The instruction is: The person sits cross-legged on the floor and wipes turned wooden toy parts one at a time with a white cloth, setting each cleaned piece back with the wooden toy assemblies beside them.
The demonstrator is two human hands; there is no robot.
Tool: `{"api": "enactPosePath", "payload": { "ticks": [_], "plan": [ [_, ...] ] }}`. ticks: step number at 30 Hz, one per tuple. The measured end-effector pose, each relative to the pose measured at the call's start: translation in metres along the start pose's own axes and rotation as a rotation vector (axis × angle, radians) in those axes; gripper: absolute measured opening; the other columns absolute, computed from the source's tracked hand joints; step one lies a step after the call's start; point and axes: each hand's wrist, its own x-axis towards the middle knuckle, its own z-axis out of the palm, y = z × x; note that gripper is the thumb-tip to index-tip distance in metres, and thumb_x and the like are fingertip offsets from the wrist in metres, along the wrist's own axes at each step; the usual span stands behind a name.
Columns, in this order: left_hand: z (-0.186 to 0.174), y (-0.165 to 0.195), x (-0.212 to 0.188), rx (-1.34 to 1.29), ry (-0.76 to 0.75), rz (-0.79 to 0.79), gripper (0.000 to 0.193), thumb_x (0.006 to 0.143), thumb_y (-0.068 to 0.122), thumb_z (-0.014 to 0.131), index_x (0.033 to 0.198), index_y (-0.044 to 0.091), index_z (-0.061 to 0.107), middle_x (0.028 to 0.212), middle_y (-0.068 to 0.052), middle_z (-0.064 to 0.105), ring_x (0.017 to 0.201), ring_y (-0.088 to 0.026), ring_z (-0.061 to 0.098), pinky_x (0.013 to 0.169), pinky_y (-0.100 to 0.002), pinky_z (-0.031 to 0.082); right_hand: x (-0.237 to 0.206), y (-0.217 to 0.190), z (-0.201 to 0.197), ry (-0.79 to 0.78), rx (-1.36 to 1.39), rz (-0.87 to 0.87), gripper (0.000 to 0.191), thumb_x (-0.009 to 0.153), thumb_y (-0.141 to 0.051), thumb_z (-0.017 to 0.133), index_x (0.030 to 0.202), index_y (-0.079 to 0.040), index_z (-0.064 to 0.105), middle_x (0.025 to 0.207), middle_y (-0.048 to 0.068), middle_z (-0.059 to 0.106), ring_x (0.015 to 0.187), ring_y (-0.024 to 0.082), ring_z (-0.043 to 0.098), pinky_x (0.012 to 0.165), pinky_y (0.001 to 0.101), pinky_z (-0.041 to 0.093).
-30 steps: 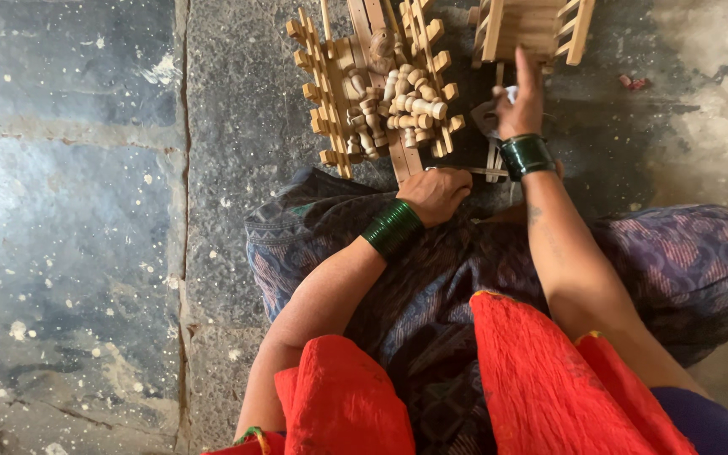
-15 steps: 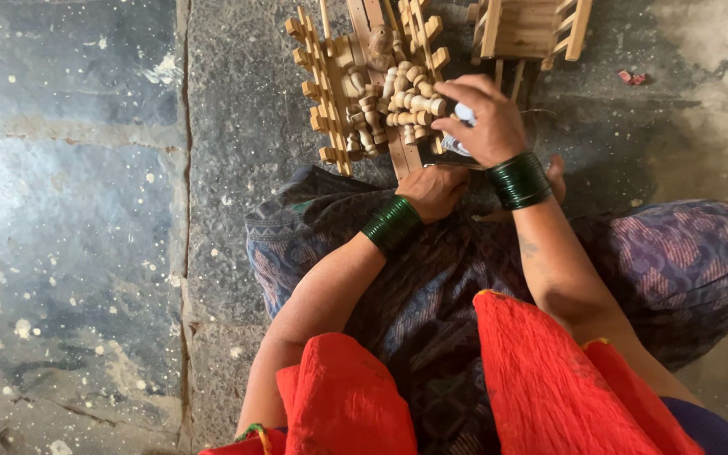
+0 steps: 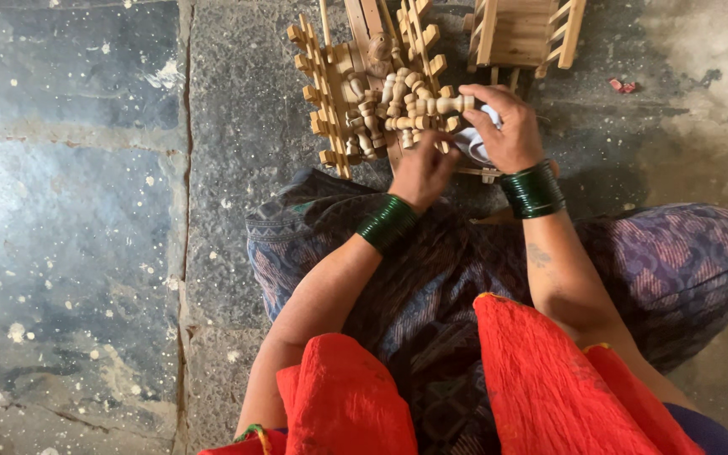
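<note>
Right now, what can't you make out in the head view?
- Left hand: its fingertips are tucked under the wooden frame, so its grip is unclear.
- White cloth: mostly covered by the right hand.
- Second wooden frame: cut off by the top edge.

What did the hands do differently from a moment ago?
The right hand came down from the wooden frame at the top and across to the pile of pegs. It now pinches one peg in its fingers, with a white cloth beneath. The left hand stayed at the near edge of the pile.
</note>
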Motion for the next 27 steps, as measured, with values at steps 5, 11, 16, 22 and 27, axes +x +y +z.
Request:
{"api": "enactPosePath", "payload": {
  "ticks": [5, 11, 16, 22, 27],
  "plan": [
    [-0.024, 0.015, 0.002, -0.224, 0.161, -0.131, 0.053, 0.099, 0.033, 0.064, 0.137, 0.005, 0.04, 0.094, -0.017, 0.074, 0.082, -0.023, 0.074, 0.072, -0.035, 0.061, -0.005, -0.01, -0.02, -0.07, 0.07, -0.031, 0.026, 0.105, -0.013, 0.068, 0.131, -0.008, 0.069, 0.122, 0.012, 0.073, 0.11, 0.024, 0.071, 0.097, 0.0347, 0.057],
    [-0.021, 0.033, -0.005, -0.3, 0.132, -0.049, 0.036, 0.105, 0.028, 0.061, 0.131, 0.005, 0.051, 0.101, -0.015, 0.074, 0.09, -0.02, 0.074, 0.076, -0.032, 0.06, -0.009, -0.021, -0.01, -0.075, 0.026, -0.034, 0.025, 0.113, -0.027, 0.054, 0.124, -0.006, 0.064, 0.111, 0.01, 0.072, 0.092, 0.021, 0.072, 0.079, 0.0323, 0.057],
    [-0.026, 0.038, -0.01, -0.168, 0.096, 0.151, 0.032, 0.103, 0.024, 0.068, 0.125, 0.006, 0.055, 0.109, -0.012, 0.071, 0.095, -0.019, 0.075, 0.08, -0.033, 0.064, -0.023, -0.03, -0.002, 0.104, -0.002, -0.026, 0.023, 0.116, -0.023, 0.05, 0.113, -0.004, 0.062, 0.097, 0.011, 0.069, 0.081, 0.021, 0.068, 0.071, 0.0339, 0.053],
    [-0.026, 0.043, -0.013, 0.139, 0.116, 0.147, 0.038, 0.092, 0.015, 0.073, 0.127, 0.009, 0.06, 0.108, -0.015, 0.066, 0.083, -0.026, 0.07, 0.071, -0.039, 0.061, -0.021, -0.026, 0.002, 0.003, -0.03, 0.177, 0.027, 0.113, -0.026, 0.055, 0.102, -0.003, 0.065, 0.079, 0.01, 0.067, 0.068, 0.023, 0.064, 0.063, 0.0343, 0.049],
    [-0.019, 0.027, -0.016, 0.07, 0.131, 0.227, 0.025, 0.101, 0.015, 0.064, 0.124, 0.008, 0.061, 0.104, -0.012, 0.071, 0.085, -0.022, 0.072, 0.072, -0.037, 0.061, -0.029, -0.016, 0.01, -0.023, -0.139, 0.168, 0.025, 0.111, -0.028, 0.063, 0.105, -0.005, 0.069, 0.086, 0.01, 0.073, 0.074, 0.018, 0.07, 0.063, 0.0342, 0.053]
  ]
}}
